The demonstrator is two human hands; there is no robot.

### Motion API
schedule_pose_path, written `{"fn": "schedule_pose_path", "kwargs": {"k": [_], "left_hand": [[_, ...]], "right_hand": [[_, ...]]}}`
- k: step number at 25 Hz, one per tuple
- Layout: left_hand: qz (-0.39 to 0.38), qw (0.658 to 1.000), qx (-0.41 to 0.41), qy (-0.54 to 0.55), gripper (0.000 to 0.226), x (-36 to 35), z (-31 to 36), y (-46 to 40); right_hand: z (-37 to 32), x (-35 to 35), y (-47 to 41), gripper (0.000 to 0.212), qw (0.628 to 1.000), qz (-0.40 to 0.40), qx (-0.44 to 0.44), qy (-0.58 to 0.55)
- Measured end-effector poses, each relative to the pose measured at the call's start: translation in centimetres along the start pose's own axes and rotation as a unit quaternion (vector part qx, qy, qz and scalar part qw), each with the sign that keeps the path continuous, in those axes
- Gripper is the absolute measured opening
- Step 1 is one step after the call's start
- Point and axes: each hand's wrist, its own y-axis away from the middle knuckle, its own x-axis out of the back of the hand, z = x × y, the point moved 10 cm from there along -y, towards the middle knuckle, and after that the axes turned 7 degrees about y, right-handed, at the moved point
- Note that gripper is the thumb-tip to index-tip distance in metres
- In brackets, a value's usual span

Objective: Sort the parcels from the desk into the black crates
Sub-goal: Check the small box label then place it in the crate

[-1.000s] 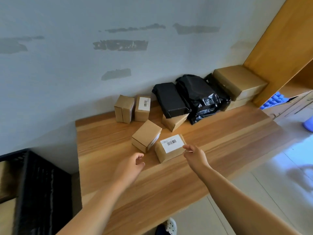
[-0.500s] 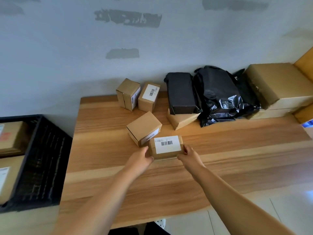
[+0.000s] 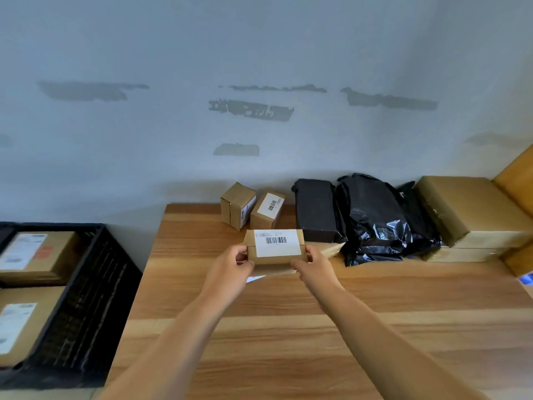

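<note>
Held box: a small cardboard box with a white barcode label on top, raised clear of the desk, over its back half near the middle.
Left hand: the left hand grasps the box's left end, thumb and fingers curled round it.
Right hand: the right hand grasps the right end the same way.
Under the hands: another brown box lies on the desk just below the held one, mostly hidden.
Back edge, left: two small boxes stand side by side against the wall; the right one shows a barcode label.
Back edge, middle: a black parcel leans on a low brown box.
Back edge, right: a crumpled black bag, touching the black parcel.
Back right corner: a large tan box stacked on a flatter one.
Crate: a black crate stands just off the desk's left edge, with two labelled cartons inside.
</note>
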Motion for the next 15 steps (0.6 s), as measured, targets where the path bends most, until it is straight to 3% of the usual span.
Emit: {"fn": "schedule_pose_path", "kwargs": {"k": [8, 11, 15], "left_hand": [[0.101, 0.983, -0.121, 0.093, 0.029, 11.6, 9.7, -0.2], [0.121, 0.974, -0.148, 0.124, 0.024, 15.1, 11.9, 0.4], [0.140, 0.963, -0.160, 0.166, 0.019, 18.4, 13.4, 1.0]], "right_hand": [[-15.2, 1.8, 2.8, 0.040, 0.985, 0.052, 0.157, -0.055], [-19.5, 1.8, 4.3, 0.025, 0.975, 0.056, 0.200, -0.079], [-22.9, 1.5, 5.8, 0.023, 0.963, 0.067, 0.237, -0.113]]}}
